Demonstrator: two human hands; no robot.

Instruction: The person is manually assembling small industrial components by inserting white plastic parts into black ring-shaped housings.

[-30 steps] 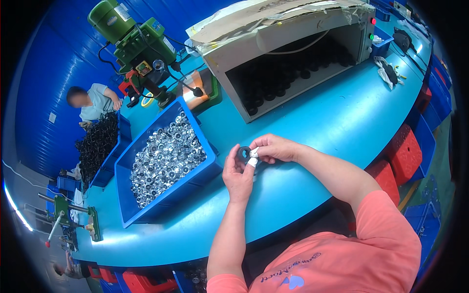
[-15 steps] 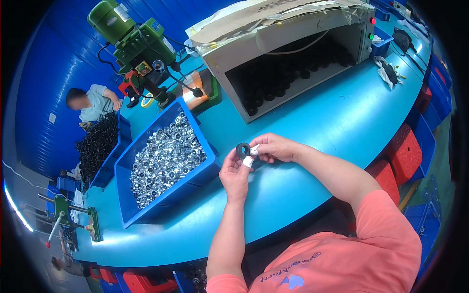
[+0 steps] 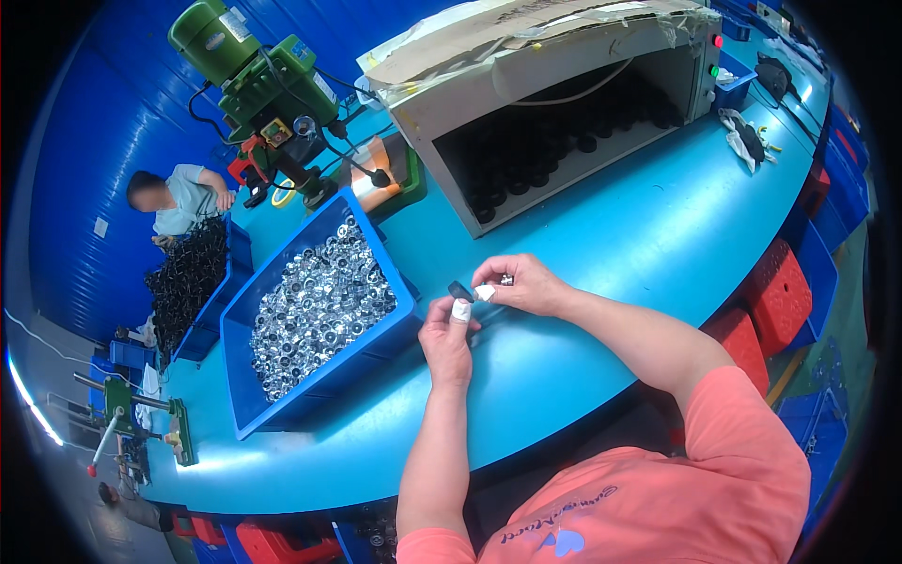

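My left hand (image 3: 445, 344) is closed on a black ring (image 3: 458, 289), pinched between its thumb and fingers above the blue-green table. The ring is now seen nearly edge-on. Beside it, my right hand (image 3: 532, 285) has its thumb and forefinger bent close to the ring; whether they touch it I cannot tell. A small shiny metal piece (image 3: 507, 279) shows among the right fingers. White wrappings cover fingertips on both hands. To the left stands a blue bin (image 3: 324, 395) full of shiny metal rings (image 3: 319, 310).
Beyond my hands, an open-fronted metal box (image 3: 451, 183) holds many black rings (image 3: 526, 169). A green drill press (image 3: 272, 103) stands at the far left, a smaller green hand press (image 3: 117, 404) at the near left. A person (image 3: 178, 202) sits behind a bin of black parts (image 3: 188, 287).
The black ring has turned from showing its open hole to nearly edge-on. My right fingers have shifted and curled, and a small shiny metal piece now shows among them.
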